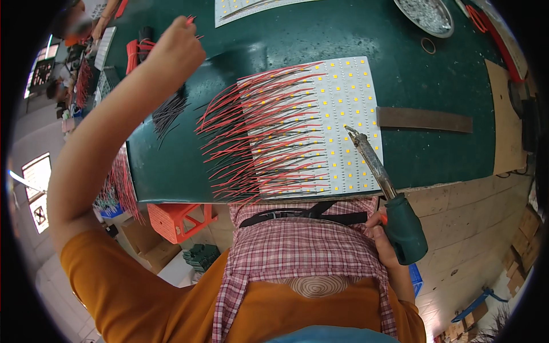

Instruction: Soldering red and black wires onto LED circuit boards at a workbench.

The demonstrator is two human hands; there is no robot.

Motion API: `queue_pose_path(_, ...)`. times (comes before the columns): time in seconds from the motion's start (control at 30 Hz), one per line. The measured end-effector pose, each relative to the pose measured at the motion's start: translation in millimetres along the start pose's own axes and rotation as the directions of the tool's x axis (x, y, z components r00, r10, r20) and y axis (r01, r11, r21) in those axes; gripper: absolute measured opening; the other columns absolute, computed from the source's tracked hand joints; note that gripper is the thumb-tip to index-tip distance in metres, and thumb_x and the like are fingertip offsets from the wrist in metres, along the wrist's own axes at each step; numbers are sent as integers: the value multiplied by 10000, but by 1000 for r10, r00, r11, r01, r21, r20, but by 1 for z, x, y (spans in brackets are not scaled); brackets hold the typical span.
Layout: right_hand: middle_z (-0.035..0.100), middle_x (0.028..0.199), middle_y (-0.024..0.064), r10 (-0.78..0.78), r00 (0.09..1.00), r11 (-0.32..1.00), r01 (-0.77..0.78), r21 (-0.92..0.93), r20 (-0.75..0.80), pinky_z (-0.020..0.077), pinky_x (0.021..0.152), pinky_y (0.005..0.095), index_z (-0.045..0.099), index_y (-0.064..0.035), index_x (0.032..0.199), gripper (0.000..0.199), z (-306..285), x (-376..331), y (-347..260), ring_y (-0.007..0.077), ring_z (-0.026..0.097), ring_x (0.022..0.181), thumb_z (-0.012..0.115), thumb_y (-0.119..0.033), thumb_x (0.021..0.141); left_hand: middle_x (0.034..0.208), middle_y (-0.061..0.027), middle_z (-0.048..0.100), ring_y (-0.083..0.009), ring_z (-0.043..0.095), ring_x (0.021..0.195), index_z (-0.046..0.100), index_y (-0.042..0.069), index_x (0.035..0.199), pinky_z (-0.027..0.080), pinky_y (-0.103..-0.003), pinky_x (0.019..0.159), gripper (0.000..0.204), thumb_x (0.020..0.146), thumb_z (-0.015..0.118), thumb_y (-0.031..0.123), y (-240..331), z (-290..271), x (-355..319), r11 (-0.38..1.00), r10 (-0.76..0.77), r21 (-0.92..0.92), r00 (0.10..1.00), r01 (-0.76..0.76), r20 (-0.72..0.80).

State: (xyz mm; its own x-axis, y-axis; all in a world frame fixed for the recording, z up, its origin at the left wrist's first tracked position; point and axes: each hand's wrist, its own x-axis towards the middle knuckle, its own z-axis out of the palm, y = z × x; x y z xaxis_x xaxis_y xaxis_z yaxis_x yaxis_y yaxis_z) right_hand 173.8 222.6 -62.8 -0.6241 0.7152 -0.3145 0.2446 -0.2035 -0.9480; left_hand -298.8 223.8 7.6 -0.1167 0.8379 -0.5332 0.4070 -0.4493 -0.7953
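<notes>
My left hand (182, 44) is raised over the far left of the table, closed with its fingers curled. Short red wire ends (190, 20) poke out of it; the rest of the wire is hidden. By the table's front edge, my right hand (382, 231) grips the green handle of a soldering iron (374, 166), partly hidden behind it. The iron's tip appears above a white LED board (350, 86) with yellow chips; I cannot tell whether it touches. Rows of red and black wires (257, 134) lie across the board's left part and hang past its left edge.
Loose black wires (168, 111) and a red wire bundle (132, 55) lie left. A flat metal strip (426, 120) adjoins the board's right edge. Behind are another LED board (251, 8) and a metal dish (426, 16). A red stool (176, 223) stands below; people work at far left.
</notes>
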Motion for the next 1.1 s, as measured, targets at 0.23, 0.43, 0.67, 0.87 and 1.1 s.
queue_pose_path(0.23,683,791,54,-5,998,997,1,-76,-56,518,634,300,675,-57,827,90,3,-1,2,177,642,693,659,-3,757,731,94,661,-129,572,898,745,236,756,345,-312,821,80,805,682,230,34,-2,26,997,72,6,996,-72,47)
queue_pose_path(0.43,682,769,48,24,1000,987,-24,-160,1,532,654,306,673,-49,880,146,0,5,-5,179,656,697,660,5,745,720,76,665,-130,581,889,729,237,721,355,-310,810,93,795,685,202,32,4,23,995,-37,-89,996,44,76)
queue_pose_path(0.67,684,781,49,16,1000,971,-12,-239,15,543,674,315,659,-25,971,211,-1,12,-11,182,670,716,662,-16,761,803,-14,690,-191,643,851,703,72,884,469,-341,700,97,847,643,138,6,-16,4,800,-334,-555,938,229,-95)
queue_pose_path(0.87,632,823,52,34,994,977,-12,-215,101,502,670,277,611,-7,1002,175,-7,23,-15,140,600,708,627,-102,856,1038,-130,732,-100,661,844,659,-29,1004,494,-204,732,96,954,611,38,27,-29,-9,-330,-931,-840,294,-430,215)
queue_pose_path(1.1,677,787,59,83,996,992,-85,-90,-20,521,676,314,659,-30,899,135,4,24,-26,191,651,716,642,-3,768,1006,-137,729,-124,658,843,670,-46,1037,521,-235,778,128,933,641,23,74,-17,6,-456,-889,-702,249,-547,384)
